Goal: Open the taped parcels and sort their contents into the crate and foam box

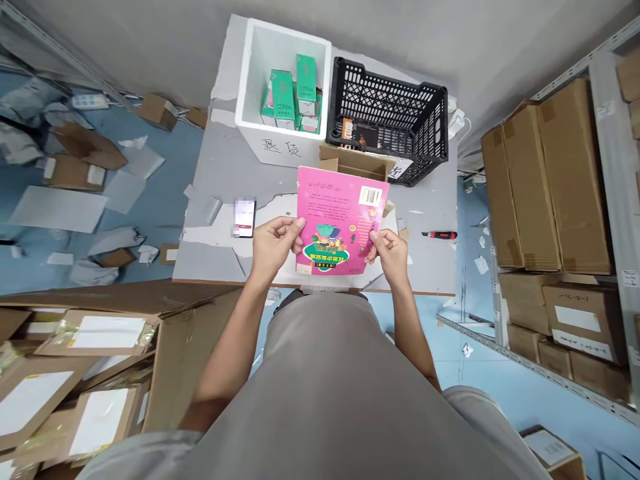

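A pink book (330,207) with a barcode and a green cartoon picture is held up over the table, its printing upside down to me. My left hand (276,245) pinches its left edge between thumb and fingers. On the opposite edge, my right hand (390,253) grips it the same way. Behind the book an open cardboard box (357,162) is partly hidden. A phone (245,218) with a lit screen lies left of my left hand. To the right of my right hand rests a red and black utility knife (440,235).
At the table's back stand a white foam box (285,150) with several green boxes (283,97) inside and a black plastic crate (390,87). A large carton (195,353) of parcels is at my lower left. Shelves with brown cartons (575,180) line the right. Scraps litter the blue floor.
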A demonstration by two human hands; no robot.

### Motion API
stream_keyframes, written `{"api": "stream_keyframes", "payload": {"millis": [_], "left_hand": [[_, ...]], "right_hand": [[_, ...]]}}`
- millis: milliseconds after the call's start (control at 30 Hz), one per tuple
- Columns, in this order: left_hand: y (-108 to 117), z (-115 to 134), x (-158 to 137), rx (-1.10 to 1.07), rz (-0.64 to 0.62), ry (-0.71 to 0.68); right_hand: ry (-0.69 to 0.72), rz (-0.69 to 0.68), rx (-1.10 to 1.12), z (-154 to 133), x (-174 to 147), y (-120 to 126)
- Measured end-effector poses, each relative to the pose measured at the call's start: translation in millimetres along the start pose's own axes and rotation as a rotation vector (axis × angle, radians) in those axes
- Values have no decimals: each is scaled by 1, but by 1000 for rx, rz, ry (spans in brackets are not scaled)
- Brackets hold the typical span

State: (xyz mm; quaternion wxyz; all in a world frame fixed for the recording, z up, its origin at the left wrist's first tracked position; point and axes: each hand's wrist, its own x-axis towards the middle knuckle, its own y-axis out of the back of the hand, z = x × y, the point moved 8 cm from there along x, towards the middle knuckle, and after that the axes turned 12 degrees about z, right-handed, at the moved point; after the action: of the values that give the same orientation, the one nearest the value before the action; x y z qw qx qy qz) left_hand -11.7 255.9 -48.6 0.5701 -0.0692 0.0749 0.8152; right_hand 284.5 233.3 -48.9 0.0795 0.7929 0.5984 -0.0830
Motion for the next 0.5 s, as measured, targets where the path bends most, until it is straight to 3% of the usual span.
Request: {"api": "stream_keyframes", "payload": {"millis": [233,400,500], "left_hand": [[7,-18,3,-34,6,-36],[13,-1,-1,-10,-29,-137],[0,14,-8,71,-98,-266]], "right_hand": [[-24,-60,24,15,-10,-11],[-132,-126,36,37,-8,-3],[-191,-125,17,63,5,-2]]}}
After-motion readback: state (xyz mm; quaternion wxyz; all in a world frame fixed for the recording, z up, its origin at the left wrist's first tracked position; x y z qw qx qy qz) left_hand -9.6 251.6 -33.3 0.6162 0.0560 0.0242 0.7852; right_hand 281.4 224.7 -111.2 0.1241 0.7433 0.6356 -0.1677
